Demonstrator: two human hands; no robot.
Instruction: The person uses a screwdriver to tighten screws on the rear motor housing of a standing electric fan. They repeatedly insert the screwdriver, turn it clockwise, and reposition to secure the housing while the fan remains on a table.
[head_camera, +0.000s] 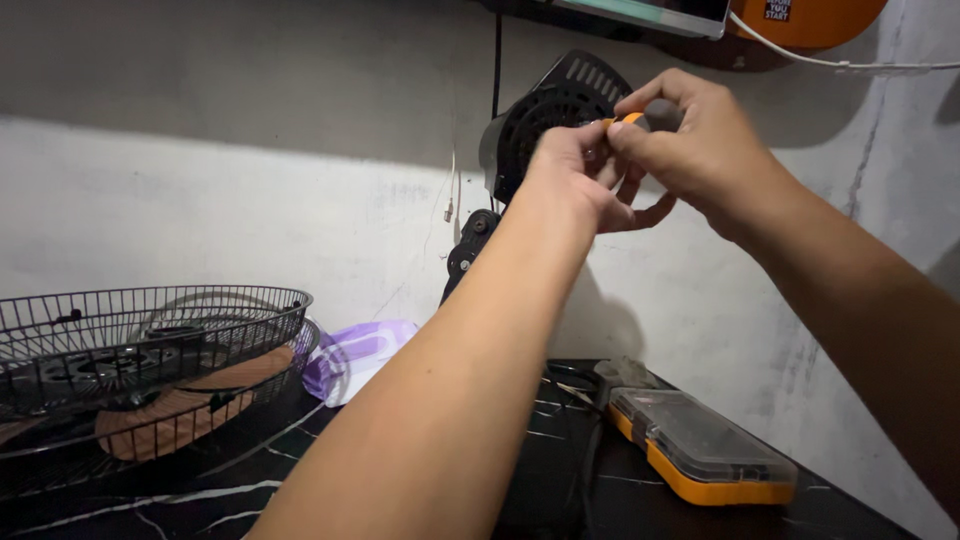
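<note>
Both hands pinch a small orange-tipped tool against a black fan motor housing on the wall.

Nearest, the dark marbled desk (200, 500) carries an orange case with a clear lid (700, 450) at the right and stacked wire fan guards (140, 350) at the left, with a purple-and-white plastic piece (360, 355) just behind them. Further up, the left hand (570, 175) and right hand (700, 140) meet, fingers narrowed around the orange-tipped tool (628, 119), which sits at the front of the vented black motor housing (545, 125) mounted against the grey wall (250, 200).
</note>
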